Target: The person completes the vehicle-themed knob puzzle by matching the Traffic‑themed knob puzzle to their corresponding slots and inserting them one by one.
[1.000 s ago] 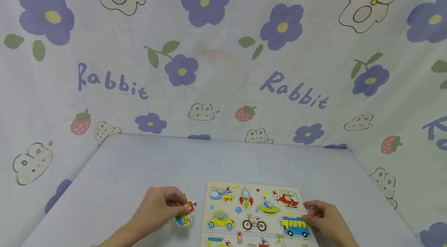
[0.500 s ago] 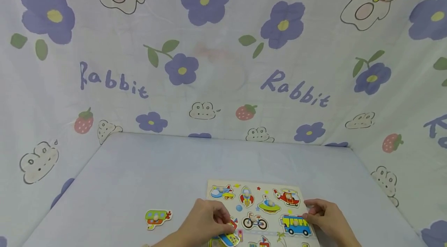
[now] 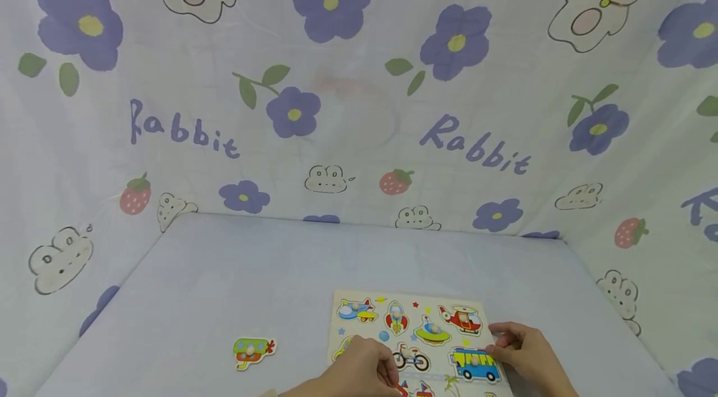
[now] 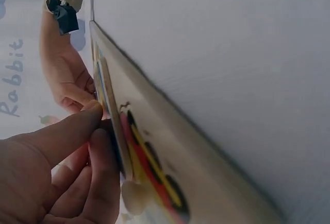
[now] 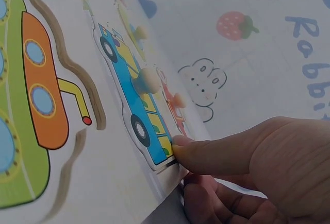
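Note:
My left hand [image 3: 359,372] is over the lower middle of the wooden puzzle board [image 3: 387,342]. In the left wrist view its thumb and fingers pinch a flat wooden ship puzzle piece [image 4: 115,123], seen nearly edge-on just above the board. Most of that piece is hidden in the head view. My right hand [image 3: 530,353] grips the board's right edge, thumb on top beside the blue bus piece [image 3: 475,364] and fingers at the edge below. A green and orange submarine piece [image 3: 252,352] with a round knob lies on the table left of the board.
Knobbed pieces sit in the board, among them a plane [image 3: 357,310], a rocket [image 3: 396,318], a flying saucer [image 3: 432,330], a helicopter [image 3: 461,319] and a bicycle [image 3: 411,358]. The pale table [image 3: 269,266] meets a printed cloth [image 3: 359,135] behind and at both sides.
The left hand has carried the ship piece rightward from the table onto the board, then lower and further right. The submarine piece came into view behind it. The right hand stays at the board's edge.

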The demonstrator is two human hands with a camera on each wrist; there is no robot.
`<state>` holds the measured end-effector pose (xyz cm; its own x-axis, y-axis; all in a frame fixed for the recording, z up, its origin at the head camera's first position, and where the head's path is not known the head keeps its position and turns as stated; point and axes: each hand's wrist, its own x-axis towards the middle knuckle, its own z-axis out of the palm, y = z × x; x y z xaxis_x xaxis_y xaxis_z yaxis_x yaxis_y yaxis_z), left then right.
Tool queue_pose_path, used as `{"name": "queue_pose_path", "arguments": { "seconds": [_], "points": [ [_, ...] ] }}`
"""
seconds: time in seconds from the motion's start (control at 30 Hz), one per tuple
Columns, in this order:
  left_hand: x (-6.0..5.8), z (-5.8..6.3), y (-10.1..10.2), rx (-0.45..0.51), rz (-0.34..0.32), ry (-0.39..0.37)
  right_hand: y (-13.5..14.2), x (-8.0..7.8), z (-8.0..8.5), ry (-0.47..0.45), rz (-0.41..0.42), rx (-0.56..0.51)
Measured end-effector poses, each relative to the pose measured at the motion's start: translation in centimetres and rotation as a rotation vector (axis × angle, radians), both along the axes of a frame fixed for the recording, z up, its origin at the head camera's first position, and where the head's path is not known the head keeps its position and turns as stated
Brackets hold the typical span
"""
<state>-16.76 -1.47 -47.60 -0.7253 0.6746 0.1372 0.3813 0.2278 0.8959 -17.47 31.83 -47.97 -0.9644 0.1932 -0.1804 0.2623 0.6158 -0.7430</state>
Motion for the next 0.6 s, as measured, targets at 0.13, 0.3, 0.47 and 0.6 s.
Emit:
{"name": "queue_pose_path", "arguments": {
  "seconds": [0.13, 0.3, 0.47, 0.6],
  "points": [
    [-0.3, 0.1, 0.1, 0.001, -0.062, 0.012, 0.0, 0.0, 0.0, -0.002, -0.002, -0.002],
    [-0.3, 0.1, -0.1, -0.015, -0.076, 0.088, 0.0, 0.0, 0.1, 0.003, 0.005, 0.018],
    [-0.2, -0.3, 0.0, 0.005, -0.002, 0.080, 0.1, 0.0, 0.0, 0.017, 0.021, 0.031],
    [0.1, -0.9, 0.5, 0.037, 0.060, 0.017, 0.1, 0.0, -0.2, 0.020, 0.020, 0.031]
  ]
}}
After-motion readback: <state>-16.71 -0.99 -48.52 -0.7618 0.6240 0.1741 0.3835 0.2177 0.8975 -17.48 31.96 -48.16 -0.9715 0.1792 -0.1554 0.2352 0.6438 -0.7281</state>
